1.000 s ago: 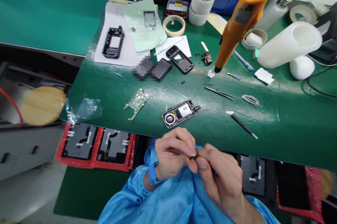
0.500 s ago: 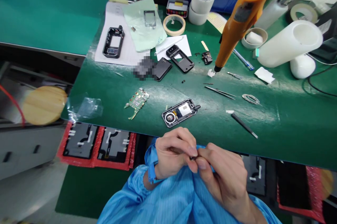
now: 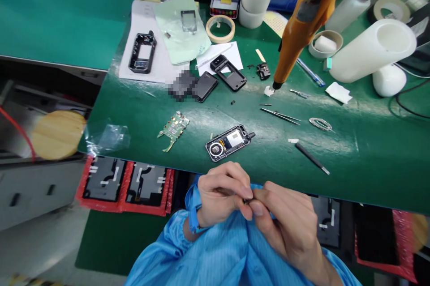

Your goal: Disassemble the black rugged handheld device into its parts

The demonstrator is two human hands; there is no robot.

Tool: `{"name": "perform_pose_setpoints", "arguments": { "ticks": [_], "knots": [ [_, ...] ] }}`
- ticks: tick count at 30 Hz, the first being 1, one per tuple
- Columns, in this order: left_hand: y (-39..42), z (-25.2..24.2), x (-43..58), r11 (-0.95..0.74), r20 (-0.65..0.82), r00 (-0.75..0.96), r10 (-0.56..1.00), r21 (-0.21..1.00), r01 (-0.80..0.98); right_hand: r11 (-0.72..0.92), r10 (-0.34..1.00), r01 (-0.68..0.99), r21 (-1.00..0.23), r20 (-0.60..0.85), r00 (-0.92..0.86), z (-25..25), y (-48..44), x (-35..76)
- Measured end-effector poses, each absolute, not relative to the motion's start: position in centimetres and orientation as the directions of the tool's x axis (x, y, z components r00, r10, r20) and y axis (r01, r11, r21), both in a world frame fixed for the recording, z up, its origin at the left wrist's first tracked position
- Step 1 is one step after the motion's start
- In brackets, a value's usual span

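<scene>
Nothing has shifted: my left hand (image 3: pixel 220 194) and right hand (image 3: pixel 285 221) still pinch a tiny dark part (image 3: pixel 247 201), just below the open handset (image 3: pixel 228 143).

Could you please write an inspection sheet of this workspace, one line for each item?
Surface: green mat on the bench, shiny and worn at the middle.
Job's things: tiny dark part pinched between both hands, below the bench edge; too small to identify.
Clutter: opened device, circuit board, tweezers, black stick tool, tape ring, white roll, orange screwdriver hanging over the mat.
Grips: left hand and right hand, fingertips closed together on the part.
Cables: black cable at the far right; small wire coil.
Surroundings: red trays under the bench; wooden disc at left.
</scene>
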State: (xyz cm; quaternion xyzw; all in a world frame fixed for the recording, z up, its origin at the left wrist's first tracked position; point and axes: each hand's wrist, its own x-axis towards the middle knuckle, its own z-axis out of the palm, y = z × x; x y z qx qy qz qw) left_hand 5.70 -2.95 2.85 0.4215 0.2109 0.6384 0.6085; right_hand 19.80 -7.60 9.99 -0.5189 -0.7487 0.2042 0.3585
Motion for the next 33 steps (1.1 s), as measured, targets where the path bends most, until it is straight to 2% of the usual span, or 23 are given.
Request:
{"name": "perform_pose_setpoints", "arguments": {
  "ticks": [12,19,22,27,29,33],
  "knots": [
    [-3.0,2.4,5.9,-0.11,0.268,0.14,0.953,0.738,-0.665,0.302,0.952,0.452,-0.84,0.245,-0.181,9.7,-7.8,20.2],
    [-3.0,1.9,6.2,-0.013,0.191,0.177,0.965,0.713,-0.701,0.182,0.983,0.455,-0.872,0.166,-0.075,9.9,-8.3,21.7],
    [-2.8,2.0,6.2,0.044,0.157,0.211,0.965,0.694,-0.718,0.091,0.996,0.469,-0.878,0.072,-0.059,10.4,-8.5,23.4],
    [-2.6,2.3,6.4,0.143,0.091,0.262,0.961,0.648,-0.748,-0.067,0.981,0.494,-0.867,-0.147,-0.126,11.3,-8.8,26.4],
    [-2.6,2.3,6.5,0.173,0.074,0.28,0.957,0.629,-0.758,-0.08,0.99,0.508,-0.858,-0.126,-0.057,11.4,-9.2,26.5],
    [-2.7,2.4,6.5,0.226,0.046,0.317,0.947,0.604,-0.765,-0.04,0.991,0.518,-0.854,0.034,0.131,11.2,-10.1,24.7]
  ]
}}
